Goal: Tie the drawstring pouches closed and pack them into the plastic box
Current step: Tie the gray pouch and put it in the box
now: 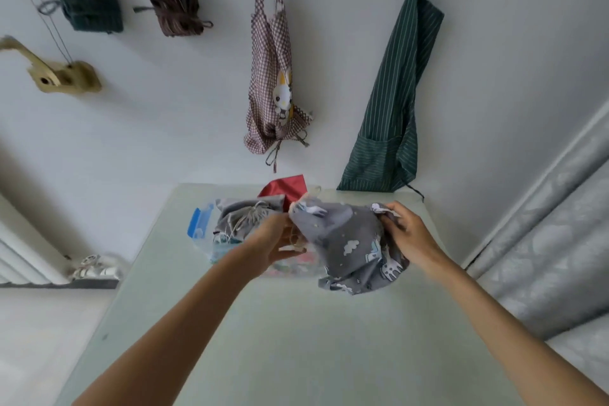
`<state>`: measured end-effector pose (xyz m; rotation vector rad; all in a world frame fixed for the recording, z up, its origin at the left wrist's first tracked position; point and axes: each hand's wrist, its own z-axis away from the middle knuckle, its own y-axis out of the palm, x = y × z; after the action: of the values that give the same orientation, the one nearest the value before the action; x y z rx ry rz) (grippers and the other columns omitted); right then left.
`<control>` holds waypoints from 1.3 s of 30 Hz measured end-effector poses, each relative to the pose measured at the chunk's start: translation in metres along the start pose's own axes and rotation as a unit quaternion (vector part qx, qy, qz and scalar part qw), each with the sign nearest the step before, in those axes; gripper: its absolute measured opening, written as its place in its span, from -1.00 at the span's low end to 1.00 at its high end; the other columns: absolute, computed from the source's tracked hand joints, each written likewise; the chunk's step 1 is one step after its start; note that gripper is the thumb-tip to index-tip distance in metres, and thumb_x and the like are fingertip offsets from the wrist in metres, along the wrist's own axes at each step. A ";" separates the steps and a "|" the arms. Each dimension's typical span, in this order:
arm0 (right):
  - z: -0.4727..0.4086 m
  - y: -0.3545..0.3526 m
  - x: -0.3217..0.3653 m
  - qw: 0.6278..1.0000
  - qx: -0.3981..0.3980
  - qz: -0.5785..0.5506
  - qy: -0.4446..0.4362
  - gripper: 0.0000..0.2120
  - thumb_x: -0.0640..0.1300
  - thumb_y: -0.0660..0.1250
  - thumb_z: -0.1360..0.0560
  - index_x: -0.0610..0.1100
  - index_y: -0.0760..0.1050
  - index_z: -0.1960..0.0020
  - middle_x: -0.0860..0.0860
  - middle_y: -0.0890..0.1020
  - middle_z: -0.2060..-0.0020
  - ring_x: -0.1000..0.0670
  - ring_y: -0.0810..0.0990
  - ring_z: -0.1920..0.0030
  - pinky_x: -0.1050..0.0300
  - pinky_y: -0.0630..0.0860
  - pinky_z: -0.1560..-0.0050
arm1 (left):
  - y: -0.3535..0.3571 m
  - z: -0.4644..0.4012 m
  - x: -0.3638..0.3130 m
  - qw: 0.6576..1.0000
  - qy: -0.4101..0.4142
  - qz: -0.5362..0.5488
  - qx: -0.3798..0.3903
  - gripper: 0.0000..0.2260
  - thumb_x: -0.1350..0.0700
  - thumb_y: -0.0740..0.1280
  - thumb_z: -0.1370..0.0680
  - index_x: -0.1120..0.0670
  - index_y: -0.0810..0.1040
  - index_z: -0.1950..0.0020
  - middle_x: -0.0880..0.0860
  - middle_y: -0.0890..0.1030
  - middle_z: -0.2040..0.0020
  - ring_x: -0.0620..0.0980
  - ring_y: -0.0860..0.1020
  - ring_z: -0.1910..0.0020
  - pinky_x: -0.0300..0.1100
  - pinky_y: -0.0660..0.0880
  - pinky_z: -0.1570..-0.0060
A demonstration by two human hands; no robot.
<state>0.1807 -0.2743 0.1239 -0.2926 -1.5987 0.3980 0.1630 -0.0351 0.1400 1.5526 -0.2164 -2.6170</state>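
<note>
Overhead, soft grey printed pouch (349,241) pinched between both hands' fingers (392,217) above clear plastic box (202,234).

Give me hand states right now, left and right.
Left hand: grip closed on the grey printed pouch, at its left edge.
Right hand: pinching the same pouch's right top corner.

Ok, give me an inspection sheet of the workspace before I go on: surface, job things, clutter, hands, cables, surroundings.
Surface: pale green table, against the wall.
Job's things: grey printed pouch held above the table, mouth still open; clear plastic box with blue latch holds another grey pouch; red pouch behind it.
Clutter: nothing seen.
Hands: left hand and right hand each grip the grey printed pouch at its top edge.
Cables: nothing seen.
Surroundings: checked apron and green striped apron hang on the wall; curtain at right.
</note>
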 end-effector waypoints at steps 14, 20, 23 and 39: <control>-0.081 0.130 0.059 0.990 0.005 -0.109 0.092 -0.74 -0.24 0.12 -0.61 0.02 0.35 -0.23 -0.14 0.56 -0.15 -0.05 0.58 -0.03 0.09 0.56 0.01 | -0.103 -0.029 -0.113 0.953 0.183 -0.182 -0.160 -0.73 -0.05 0.10 -0.64 0.14 0.40 -0.10 0.13 0.54 -0.02 0.02 0.52 0.10 -0.18 0.51 0.13; -0.068 0.145 0.021 0.977 0.049 0.194 -0.081 -0.47 -0.01 0.01 -0.53 0.15 0.07 -0.50 0.12 0.14 -0.50 0.06 0.13 -0.49 0.13 0.11 -0.46 | -0.114 -0.090 -0.017 0.755 0.222 -0.614 -0.060 -0.53 -0.03 0.27 -0.54 -0.20 0.27 -0.43 0.01 0.29 -0.48 0.05 0.22 -0.47 -0.13 0.20 -0.41; -0.067 0.145 0.006 0.902 0.152 0.377 -0.147 -0.43 0.25 -0.28 -0.49 0.22 -0.20 -0.49 0.23 -0.20 -0.47 0.13 -0.31 -0.49 0.06 -0.36 -0.47 | -0.122 -0.114 0.003 0.672 0.186 -0.708 -0.111 -0.50 -0.09 0.20 -0.59 -0.21 0.11 -0.50 -0.02 0.00 -0.57 0.05 -0.04 -0.54 0.00 0.01 -0.48; -0.135 0.162 -0.015 0.814 0.332 0.476 0.021 -0.41 -0.21 0.14 -0.54 -0.02 0.06 -0.53 0.02 0.08 -0.53 -0.07 0.05 -0.51 -0.06 0.08 -0.48 | -0.116 -0.130 -0.016 0.606 0.183 -0.773 0.040 -0.09 -0.53 -0.13 -0.33 -0.04 -0.08 -0.55 -0.04 0.00 -0.57 0.01 -0.01 -0.54 0.04 0.00 -0.48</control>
<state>0.3074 -0.1240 0.0468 -0.5393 -1.0626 1.6684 0.2845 0.0722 0.0726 3.0865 1.9182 -2.7135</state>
